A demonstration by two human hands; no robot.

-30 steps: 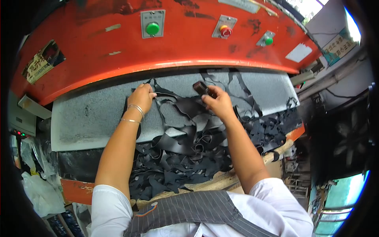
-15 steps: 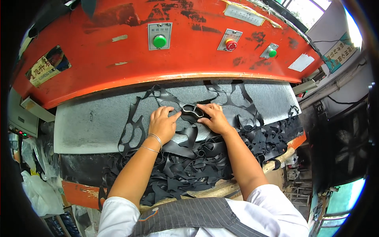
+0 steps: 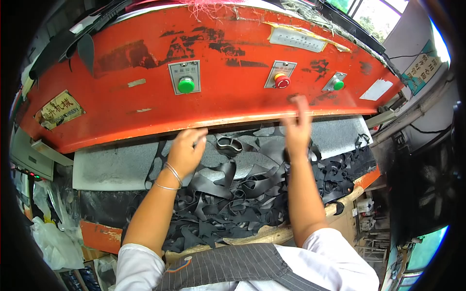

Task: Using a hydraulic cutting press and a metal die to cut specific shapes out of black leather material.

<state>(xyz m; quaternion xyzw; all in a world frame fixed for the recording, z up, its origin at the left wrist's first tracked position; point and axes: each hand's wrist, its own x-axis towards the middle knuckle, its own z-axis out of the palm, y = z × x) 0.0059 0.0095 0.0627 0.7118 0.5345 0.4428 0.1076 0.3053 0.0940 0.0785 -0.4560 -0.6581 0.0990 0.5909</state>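
A small metal cutting die (image 3: 229, 145), silver-rimmed and hollow, rests on black leather on the grey cutting board (image 3: 109, 167). My left hand (image 3: 187, 151) is just left of the die and apart from it, thumb and fingers spread, holding nothing. To the right of the die, my right hand (image 3: 297, 128) is raised in front of the red press beam (image 3: 160, 109) and smeared by motion. Its fingers look stretched upward, below the red button (image 3: 282, 81), with nothing seen in them. Black leather with cut-out holes (image 3: 272, 148) lies around and under the die.
A heap of black leather scraps (image 3: 218, 213) covers the near edge, along a wooden pole (image 3: 272, 235). The beam carries a green button (image 3: 186, 85) left of the red one and another green button (image 3: 338, 85) to the right. Plastic bags (image 3: 53, 242) hang at lower left.
Both hands have let go of the die. My right hand has risen up and to the right toward the press beam; my left has shifted left. The beam sits lower in view.
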